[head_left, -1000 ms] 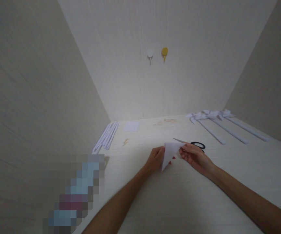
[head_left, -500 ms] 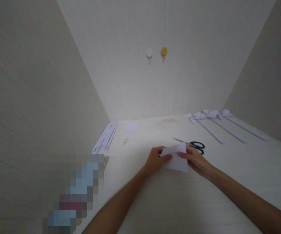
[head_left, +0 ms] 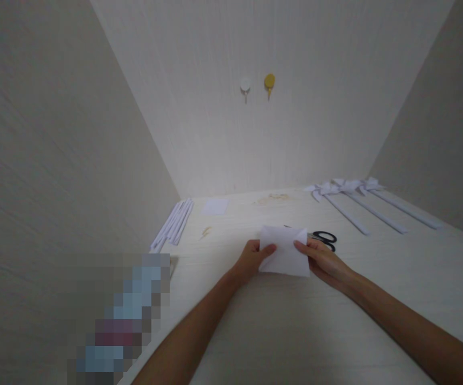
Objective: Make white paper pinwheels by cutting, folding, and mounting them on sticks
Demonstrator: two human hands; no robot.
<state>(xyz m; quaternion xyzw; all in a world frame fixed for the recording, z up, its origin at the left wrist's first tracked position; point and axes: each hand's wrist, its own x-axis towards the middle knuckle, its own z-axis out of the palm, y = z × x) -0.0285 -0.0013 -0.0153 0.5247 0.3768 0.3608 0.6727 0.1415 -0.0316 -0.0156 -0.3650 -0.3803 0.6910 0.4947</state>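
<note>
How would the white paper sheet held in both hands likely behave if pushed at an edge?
The paper sheet is probably light and floppy, since it looks thin. It may bend first along the faint creases near its top corners.

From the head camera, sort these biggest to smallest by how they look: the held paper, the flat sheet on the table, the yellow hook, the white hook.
1. Held paper, though it's nearer the camera
2. Flat sheet
3. Yellow hook and white hook: too alike to rank
</note>
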